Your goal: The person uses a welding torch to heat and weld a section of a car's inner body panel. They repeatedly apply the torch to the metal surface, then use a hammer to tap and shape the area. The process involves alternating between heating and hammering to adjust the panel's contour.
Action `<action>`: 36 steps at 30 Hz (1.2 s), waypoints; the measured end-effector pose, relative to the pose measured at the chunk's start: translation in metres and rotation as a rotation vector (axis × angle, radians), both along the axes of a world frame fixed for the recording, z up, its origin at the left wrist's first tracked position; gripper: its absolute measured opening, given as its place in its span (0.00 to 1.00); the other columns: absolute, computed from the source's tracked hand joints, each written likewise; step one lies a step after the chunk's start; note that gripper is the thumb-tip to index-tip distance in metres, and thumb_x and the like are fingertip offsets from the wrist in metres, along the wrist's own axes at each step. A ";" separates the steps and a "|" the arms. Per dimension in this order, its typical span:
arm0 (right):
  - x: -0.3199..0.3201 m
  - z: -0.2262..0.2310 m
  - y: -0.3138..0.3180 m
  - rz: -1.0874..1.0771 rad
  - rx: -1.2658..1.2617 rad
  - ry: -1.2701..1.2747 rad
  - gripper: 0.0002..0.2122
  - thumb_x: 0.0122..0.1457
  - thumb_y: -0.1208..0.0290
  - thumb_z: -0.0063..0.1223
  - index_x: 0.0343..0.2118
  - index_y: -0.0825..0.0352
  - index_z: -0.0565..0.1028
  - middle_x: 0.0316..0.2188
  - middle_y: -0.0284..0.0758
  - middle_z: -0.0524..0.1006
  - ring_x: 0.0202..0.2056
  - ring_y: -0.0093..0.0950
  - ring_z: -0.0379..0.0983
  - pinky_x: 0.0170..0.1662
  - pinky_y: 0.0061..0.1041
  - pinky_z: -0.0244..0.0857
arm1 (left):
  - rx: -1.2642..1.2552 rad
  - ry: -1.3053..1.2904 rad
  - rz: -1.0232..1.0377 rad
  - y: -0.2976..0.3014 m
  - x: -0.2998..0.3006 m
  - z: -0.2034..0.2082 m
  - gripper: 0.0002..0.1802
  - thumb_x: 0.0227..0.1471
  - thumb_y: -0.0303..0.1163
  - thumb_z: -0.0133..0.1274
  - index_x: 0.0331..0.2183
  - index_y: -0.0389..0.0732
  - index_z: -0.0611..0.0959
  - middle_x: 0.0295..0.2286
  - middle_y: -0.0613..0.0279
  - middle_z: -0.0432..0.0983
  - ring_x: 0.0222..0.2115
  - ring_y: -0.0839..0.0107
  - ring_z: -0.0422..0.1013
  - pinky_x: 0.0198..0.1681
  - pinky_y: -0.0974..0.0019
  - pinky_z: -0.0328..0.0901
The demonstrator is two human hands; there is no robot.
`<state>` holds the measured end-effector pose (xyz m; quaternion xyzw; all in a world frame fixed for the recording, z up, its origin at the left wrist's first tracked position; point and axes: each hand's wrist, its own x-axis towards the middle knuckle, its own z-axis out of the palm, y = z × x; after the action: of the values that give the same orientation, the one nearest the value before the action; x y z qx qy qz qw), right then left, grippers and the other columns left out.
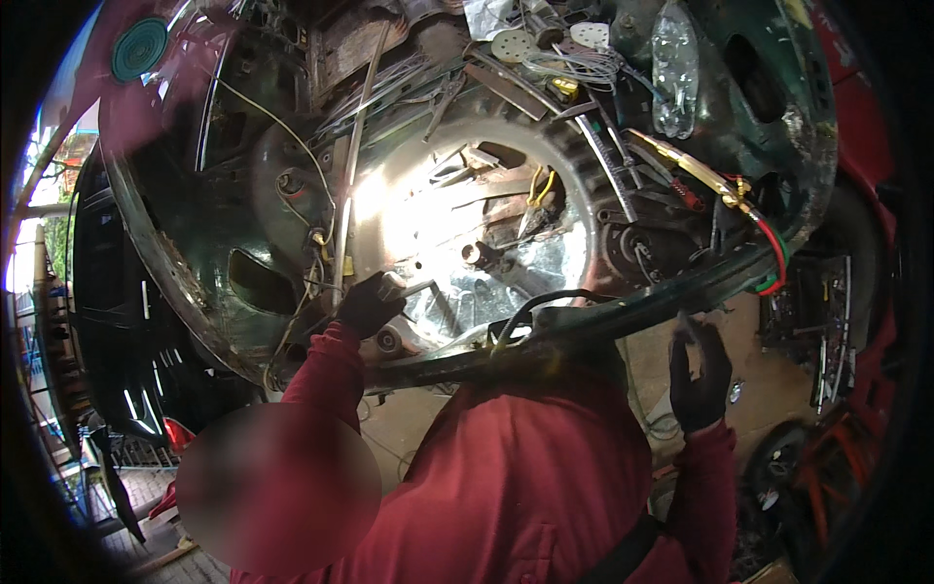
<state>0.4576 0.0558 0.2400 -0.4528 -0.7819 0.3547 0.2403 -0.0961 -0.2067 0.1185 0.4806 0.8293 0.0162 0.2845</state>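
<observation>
My left hand [370, 304], in a dark glove, is closed round a short pale metal piece [418, 289] at the near left of the round wheel well [569, 200] in a car's boot. The exact kind of that piece cannot be made out. My right hand [702, 378], also gloved, is raised just outside the boot's near edge [642, 302]. Its fingers curl toward the thumb in a pinch, with something greyish and blurred at the tips. Yellow-handled pliers [538, 190] lie inside the brightly lit well. A brass gas torch [696, 173] with red and green hoses [778, 258] rests at the right.
Behind the well lie a clear plastic bottle [675, 73], coiled wire [579, 66], perforated sanding discs [513, 46] and several metal tools. A long thin bar [360, 117] leans on the left. Black cable [545, 300] crosses the near edge. A tool case [812, 331] stands at far right.
</observation>
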 end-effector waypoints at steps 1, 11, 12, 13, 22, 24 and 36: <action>0.021 -0.001 -0.012 -0.016 -0.060 -0.026 0.13 0.66 0.79 0.61 0.52 0.69 0.82 0.44 0.44 0.85 0.45 0.38 0.82 0.53 0.39 0.75 | 0.030 -0.010 0.019 -0.010 -0.003 -0.004 0.52 0.52 0.58 0.71 0.63 0.27 0.74 0.54 0.36 0.80 0.54 0.45 0.79 0.55 0.51 0.75; 0.221 -0.041 -0.127 1.006 -0.501 -0.845 0.11 0.63 0.71 0.54 0.43 0.66 0.84 0.44 0.48 0.85 0.47 0.49 0.84 0.50 0.45 0.78 | 0.365 -0.073 0.340 -0.008 0.078 0.054 0.22 0.52 0.43 0.71 0.44 0.41 0.85 0.38 0.52 0.86 0.41 0.55 0.84 0.45 0.55 0.76; 0.229 -0.041 -0.134 1.039 -0.511 -0.725 0.13 0.62 0.73 0.55 0.47 0.66 0.85 0.46 0.50 0.85 0.47 0.49 0.84 0.51 0.43 0.79 | 0.391 -0.126 0.400 -0.004 0.089 0.067 0.23 0.52 0.41 0.72 0.45 0.40 0.84 0.38 0.52 0.86 0.40 0.57 0.84 0.44 0.55 0.76; 0.236 -0.042 -0.143 0.924 -0.746 -0.710 0.14 0.62 0.72 0.55 0.48 0.65 0.85 0.47 0.50 0.85 0.48 0.49 0.84 0.51 0.43 0.79 | 0.439 -0.116 0.407 0.001 0.096 0.069 0.24 0.52 0.42 0.72 0.45 0.40 0.84 0.38 0.52 0.86 0.40 0.57 0.84 0.44 0.55 0.76; 0.249 -0.043 -0.127 0.560 -0.969 -0.751 0.14 0.62 0.71 0.55 0.48 0.65 0.85 0.47 0.49 0.85 0.48 0.49 0.84 0.52 0.43 0.78 | 0.544 0.074 0.248 0.120 0.132 0.054 0.27 0.50 0.44 0.75 0.44 0.41 0.81 0.40 0.52 0.83 0.39 0.55 0.81 0.43 0.52 0.75; 0.258 -0.043 -0.120 0.470 -0.992 -0.747 0.14 0.62 0.71 0.55 0.48 0.65 0.85 0.47 0.49 0.85 0.48 0.49 0.84 0.52 0.43 0.78 | 0.480 0.307 -0.116 0.153 0.134 0.035 0.30 0.48 0.45 0.76 0.47 0.42 0.81 0.43 0.51 0.80 0.42 0.52 0.79 0.45 0.51 0.74; 0.340 -0.003 -0.087 0.144 -1.146 -0.768 0.14 0.63 0.69 0.54 0.49 0.64 0.85 0.46 0.49 0.85 0.48 0.48 0.84 0.52 0.44 0.78 | 0.084 0.129 -0.397 0.279 0.146 -0.111 0.34 0.46 0.36 0.75 0.53 0.43 0.77 0.52 0.48 0.72 0.45 0.41 0.80 0.49 0.43 0.77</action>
<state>0.7972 -0.0309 0.2372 -0.5486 -0.5290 0.5417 -0.3546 0.0495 0.0727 0.0079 0.6461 0.7335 -0.0363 0.2079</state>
